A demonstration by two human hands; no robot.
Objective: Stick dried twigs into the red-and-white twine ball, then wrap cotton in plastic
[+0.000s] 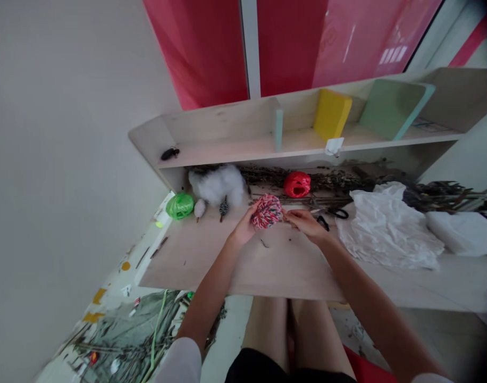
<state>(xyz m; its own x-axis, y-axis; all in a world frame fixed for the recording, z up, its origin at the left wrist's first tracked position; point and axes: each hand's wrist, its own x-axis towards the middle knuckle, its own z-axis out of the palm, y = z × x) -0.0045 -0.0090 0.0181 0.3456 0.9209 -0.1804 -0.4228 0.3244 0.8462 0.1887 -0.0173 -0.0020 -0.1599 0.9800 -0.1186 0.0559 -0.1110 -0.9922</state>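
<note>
My left hand [244,227] is closed round a ball of red, white and dark mixed yarn [267,211], held just above the desk. At the ball's right side, my right hand [304,222] has its fingers pinched together; what sits between them is too small to make out. Scissors with black handles [339,213] lie just beyond my right hand. Left of the yarn ball, a small dark-and-white wrapped piece on a stick [224,208] and a pale wrapped one [200,209] rest on the desk near white stuffing [219,184].
A green twine ball [180,206] lies at left and a red twine ball [297,184] behind my hands. Dried twigs [335,181] run along the back. Crumpled white plastic [387,226] covers the right side. A shelf [227,154] overhangs the desk [275,271]. Branches [127,340] lie on the floor.
</note>
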